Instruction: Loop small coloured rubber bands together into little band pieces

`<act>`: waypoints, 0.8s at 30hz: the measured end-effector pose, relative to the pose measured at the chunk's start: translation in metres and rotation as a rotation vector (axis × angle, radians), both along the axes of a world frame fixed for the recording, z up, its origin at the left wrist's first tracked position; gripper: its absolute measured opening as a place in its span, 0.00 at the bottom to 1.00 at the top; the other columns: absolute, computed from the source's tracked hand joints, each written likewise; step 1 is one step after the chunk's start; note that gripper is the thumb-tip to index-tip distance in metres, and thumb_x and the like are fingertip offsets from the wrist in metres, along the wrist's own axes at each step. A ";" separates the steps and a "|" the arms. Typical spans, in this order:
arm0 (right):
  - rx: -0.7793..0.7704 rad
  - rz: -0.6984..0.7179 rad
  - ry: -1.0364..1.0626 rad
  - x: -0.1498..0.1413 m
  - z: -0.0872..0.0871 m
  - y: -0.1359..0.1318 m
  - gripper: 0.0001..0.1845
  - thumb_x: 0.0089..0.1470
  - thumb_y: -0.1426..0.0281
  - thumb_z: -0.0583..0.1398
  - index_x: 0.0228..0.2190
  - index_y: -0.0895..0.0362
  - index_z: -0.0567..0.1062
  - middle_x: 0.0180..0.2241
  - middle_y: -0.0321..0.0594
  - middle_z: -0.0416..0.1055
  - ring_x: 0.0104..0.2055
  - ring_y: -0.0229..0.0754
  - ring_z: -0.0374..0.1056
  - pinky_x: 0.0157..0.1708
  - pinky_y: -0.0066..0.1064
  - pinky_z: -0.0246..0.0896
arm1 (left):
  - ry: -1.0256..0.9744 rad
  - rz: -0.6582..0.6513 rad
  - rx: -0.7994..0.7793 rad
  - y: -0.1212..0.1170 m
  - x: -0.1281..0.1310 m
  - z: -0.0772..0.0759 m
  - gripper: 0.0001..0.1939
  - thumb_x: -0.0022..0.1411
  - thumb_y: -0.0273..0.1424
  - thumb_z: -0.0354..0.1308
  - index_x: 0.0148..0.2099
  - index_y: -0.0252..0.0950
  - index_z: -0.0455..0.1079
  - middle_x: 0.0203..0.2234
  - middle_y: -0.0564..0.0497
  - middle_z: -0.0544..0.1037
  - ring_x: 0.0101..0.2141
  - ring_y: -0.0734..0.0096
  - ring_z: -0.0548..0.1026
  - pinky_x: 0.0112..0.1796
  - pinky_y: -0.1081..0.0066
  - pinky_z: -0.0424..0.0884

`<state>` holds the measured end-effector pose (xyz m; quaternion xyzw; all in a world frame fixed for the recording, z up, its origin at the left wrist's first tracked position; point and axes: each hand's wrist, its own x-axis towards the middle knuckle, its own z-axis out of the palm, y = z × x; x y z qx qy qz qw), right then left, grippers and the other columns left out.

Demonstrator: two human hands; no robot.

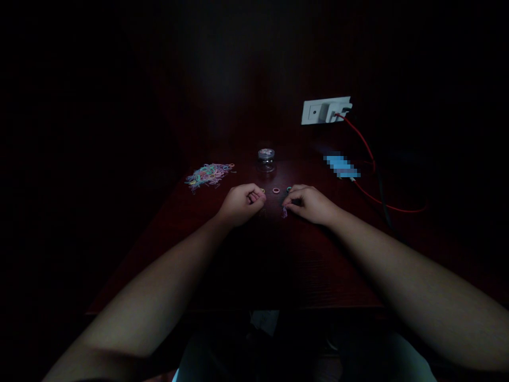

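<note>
My left hand [245, 203] rests on the dark red table with its fingers curled in; whatever they hold, if anything, is too small to make out. Close to its fingertips a small yellow ring [263, 191] partly shows. My right hand [310, 203] pinches thumb and forefinger at a few thin purple pieces [284, 213] that look like paper clips. A pink ring [275, 190] lies between the hands. A green ring [289, 189] is partly hidden behind the right fingers. To the left spreads a pile of colourful clips and rings [210, 175].
A small clear jar with a lid [266, 156] stands behind the rings. At the back right lies a blurred blue phone-like object [342, 166], joined by a red cable [361, 137] to a wall socket [314, 112]. The table's front edge is near my forearms.
</note>
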<state>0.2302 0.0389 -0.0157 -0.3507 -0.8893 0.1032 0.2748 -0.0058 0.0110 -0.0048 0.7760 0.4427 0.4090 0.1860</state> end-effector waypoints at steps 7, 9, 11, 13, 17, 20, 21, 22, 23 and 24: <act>-0.046 0.019 0.051 -0.003 0.000 -0.003 0.07 0.53 0.72 0.60 0.30 0.55 0.80 0.31 0.39 0.73 0.35 0.39 0.68 0.39 0.32 0.60 | -0.005 -0.005 -0.002 0.000 0.000 0.000 0.06 0.56 0.31 0.58 0.32 0.33 0.71 0.21 0.54 0.71 0.22 0.79 0.65 0.23 0.78 0.63; -0.046 0.021 0.045 -0.003 0.000 -0.002 0.07 0.53 0.72 0.61 0.30 0.55 0.81 0.31 0.39 0.73 0.35 0.39 0.68 0.39 0.32 0.60 | -0.003 -0.001 -0.001 -0.001 0.000 0.001 0.06 0.56 0.31 0.58 0.31 0.33 0.71 0.21 0.54 0.71 0.22 0.79 0.65 0.23 0.78 0.63; -0.044 0.015 0.036 -0.002 -0.001 -0.002 0.07 0.53 0.71 0.61 0.30 0.55 0.81 0.31 0.39 0.73 0.35 0.39 0.68 0.39 0.32 0.60 | 0.002 0.002 -0.004 -0.001 0.000 0.001 0.06 0.56 0.32 0.58 0.31 0.33 0.71 0.21 0.54 0.71 0.22 0.79 0.65 0.23 0.78 0.62; -0.044 0.007 0.031 -0.002 -0.001 -0.001 0.07 0.53 0.71 0.61 0.30 0.55 0.81 0.31 0.39 0.73 0.35 0.39 0.68 0.39 0.32 0.60 | 0.005 0.001 -0.009 0.000 0.000 0.001 0.06 0.56 0.32 0.58 0.31 0.33 0.72 0.21 0.54 0.71 0.22 0.79 0.65 0.23 0.78 0.62; -0.034 -0.004 0.015 0.000 -0.002 0.001 0.07 0.53 0.72 0.61 0.30 0.54 0.80 0.32 0.39 0.73 0.35 0.40 0.68 0.40 0.33 0.60 | 0.005 -0.001 -0.016 0.001 -0.001 0.000 0.06 0.56 0.32 0.58 0.31 0.33 0.72 0.21 0.54 0.71 0.22 0.79 0.65 0.23 0.78 0.62; -0.023 -0.023 0.002 0.001 -0.002 0.001 0.07 0.53 0.72 0.61 0.31 0.54 0.81 0.32 0.39 0.73 0.36 0.41 0.68 0.41 0.34 0.61 | 0.002 0.003 -0.021 0.002 -0.002 -0.001 0.07 0.56 0.32 0.58 0.31 0.33 0.72 0.21 0.54 0.71 0.22 0.79 0.65 0.23 0.78 0.62; -0.020 -0.030 0.002 0.001 -0.002 0.001 0.07 0.53 0.72 0.61 0.32 0.54 0.81 0.32 0.39 0.74 0.36 0.41 0.69 0.41 0.34 0.61 | 0.000 0.002 -0.021 0.002 -0.002 -0.001 0.07 0.56 0.32 0.58 0.31 0.33 0.72 0.21 0.54 0.71 0.22 0.79 0.65 0.23 0.78 0.62; -0.017 -0.035 0.002 0.001 -0.002 0.001 0.07 0.53 0.72 0.60 0.32 0.53 0.81 0.32 0.39 0.74 0.37 0.41 0.69 0.42 0.35 0.61 | -0.001 0.000 -0.021 0.002 -0.003 -0.002 0.07 0.57 0.32 0.58 0.32 0.33 0.72 0.21 0.54 0.71 0.22 0.79 0.65 0.23 0.78 0.62; -0.014 -0.040 0.001 0.001 -0.002 0.001 0.08 0.53 0.72 0.60 0.32 0.53 0.81 0.32 0.39 0.74 0.37 0.41 0.69 0.42 0.35 0.62 | 0.000 -0.003 -0.022 0.002 -0.003 -0.002 0.07 0.57 0.32 0.58 0.32 0.33 0.72 0.21 0.54 0.71 0.22 0.79 0.65 0.23 0.78 0.62; -0.012 -0.042 -0.001 0.001 -0.003 0.001 0.08 0.53 0.71 0.60 0.32 0.54 0.81 0.32 0.39 0.74 0.37 0.41 0.69 0.42 0.35 0.62 | 0.001 -0.005 -0.023 0.002 -0.003 -0.002 0.07 0.57 0.32 0.58 0.32 0.33 0.72 0.21 0.54 0.71 0.22 0.79 0.65 0.23 0.78 0.62</act>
